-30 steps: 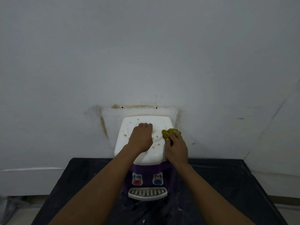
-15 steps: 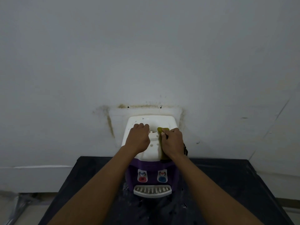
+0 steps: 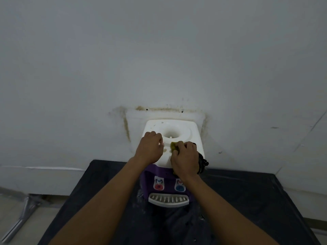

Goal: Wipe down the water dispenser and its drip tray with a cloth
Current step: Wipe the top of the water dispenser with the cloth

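Note:
A small water dispenser (image 3: 187,129) with a white top and purple front stands on a black table against the wall. Its top has a round bottle well and brown stains near the front. My right hand (image 3: 185,159) grips a yellow-green cloth (image 3: 174,146) and presses it on the top's front right. My left hand (image 3: 150,147) rests on the top's left side with curled fingers, holding nothing that I can see. The white slotted drip tray (image 3: 168,199) sits below the red and blue taps.
The black table (image 3: 247,200) is speckled with white marks around the dispenser. A black coiled cord (image 3: 203,162) hangs at the dispenser's right side. The white wall (image 3: 159,59) behind carries brown stains. A metal bar (image 3: 17,221) lies on the floor at the left.
My right hand has drawn the cloth from the top's right edge toward the middle front, beside the bottle well. My left hand stayed on the left side of the top.

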